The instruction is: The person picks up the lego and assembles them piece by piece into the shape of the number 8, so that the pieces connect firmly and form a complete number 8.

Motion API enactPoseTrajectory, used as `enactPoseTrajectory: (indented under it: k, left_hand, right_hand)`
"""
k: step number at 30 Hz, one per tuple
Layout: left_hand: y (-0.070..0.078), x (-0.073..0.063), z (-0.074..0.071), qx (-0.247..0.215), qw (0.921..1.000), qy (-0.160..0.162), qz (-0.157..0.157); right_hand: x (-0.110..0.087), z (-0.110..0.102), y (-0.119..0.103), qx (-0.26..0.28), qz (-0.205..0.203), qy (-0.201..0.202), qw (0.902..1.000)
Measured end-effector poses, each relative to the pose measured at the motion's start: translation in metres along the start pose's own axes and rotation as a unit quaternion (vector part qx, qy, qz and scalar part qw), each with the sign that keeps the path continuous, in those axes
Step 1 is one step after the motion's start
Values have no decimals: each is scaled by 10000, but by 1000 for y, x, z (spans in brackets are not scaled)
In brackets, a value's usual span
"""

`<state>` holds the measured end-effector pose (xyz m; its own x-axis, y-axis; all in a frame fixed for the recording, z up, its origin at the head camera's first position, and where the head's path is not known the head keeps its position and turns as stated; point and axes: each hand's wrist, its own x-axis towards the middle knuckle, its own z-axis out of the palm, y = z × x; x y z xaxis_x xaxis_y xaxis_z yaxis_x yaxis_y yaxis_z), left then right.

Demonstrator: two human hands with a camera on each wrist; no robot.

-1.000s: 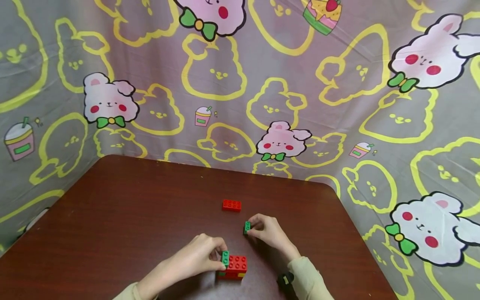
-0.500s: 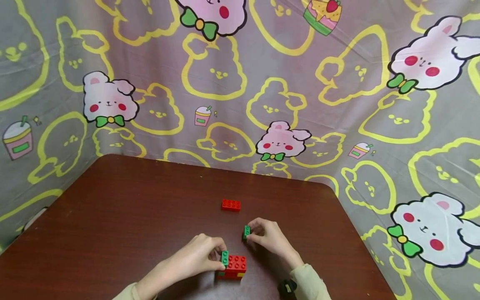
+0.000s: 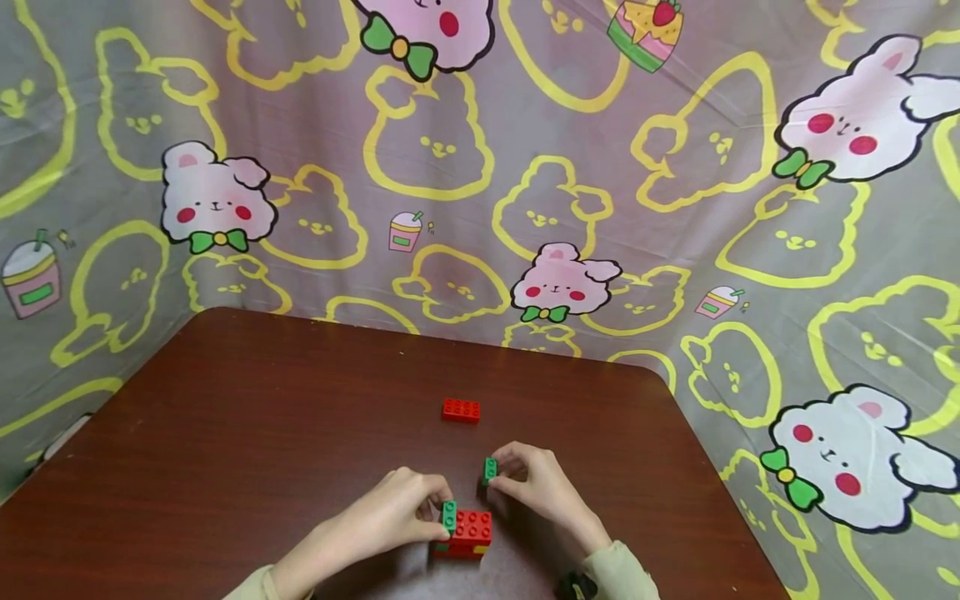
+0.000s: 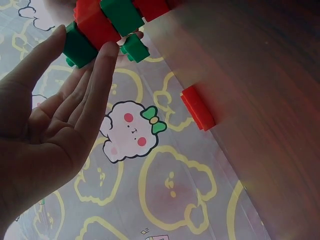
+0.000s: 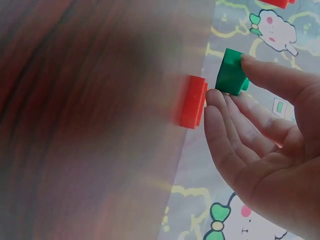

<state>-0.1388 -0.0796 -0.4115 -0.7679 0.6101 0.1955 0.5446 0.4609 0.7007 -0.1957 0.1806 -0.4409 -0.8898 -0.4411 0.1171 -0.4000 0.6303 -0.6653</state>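
My left hand (image 3: 401,508) pinches a small two-stud green toy brick (image 3: 449,518) that sits on the left end of a stack. The stack has a red studded brick (image 3: 476,525) on top, with bits of green and yellow in the layer below. In the left wrist view, thumb and fingertips are on either side of that green brick (image 4: 80,48), beside the red one (image 4: 98,26). Farther right, my right hand (image 3: 538,482) pinches another two-stud green brick (image 3: 490,471) between thumb and fingers. The right wrist view shows this green brick (image 5: 230,72) at the fingertips.
A loose red eight-stud brick (image 3: 461,410) lies on the brown wooden table (image 3: 300,400), beyond both hands. A grey curtain (image 3: 465,225) with cartoon prints hangs behind the table's far edge.
My right hand has moved slightly toward me and left with its green brick, closer to the stack. The left hand stays at the stack.
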Motion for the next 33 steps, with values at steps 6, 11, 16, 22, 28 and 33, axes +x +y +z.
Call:
enactPoseTrajectory:
  k: [6,11,16,22,28,33]
  left_hand:
    - [0,-1,0,29,10000,17,4]
    - [-1,-1,0,112,9999,38,56]
    - [-1,-1,0,136,9999,52,83]
    - [-1,0,-1,25,10000,-24,1]
    - [-1,-1,-1,55,10000,21,32]
    - [0,-1,-2,48,10000,19,36]
  right_hand:
    - [-5,-1,-8,82,121,-125,9998]
    - [-10,-2,-9,-58,-28,-61,10000]
    - [-15,-5,-10,-190,-71,-33,9998]
    - [-20,-7,-15,-228,-53,-39,9997]
    - [-26,-10,-20,-101,-194,-20,9998]
    - [-31,-12,-24,-9,-255,-40,9997]
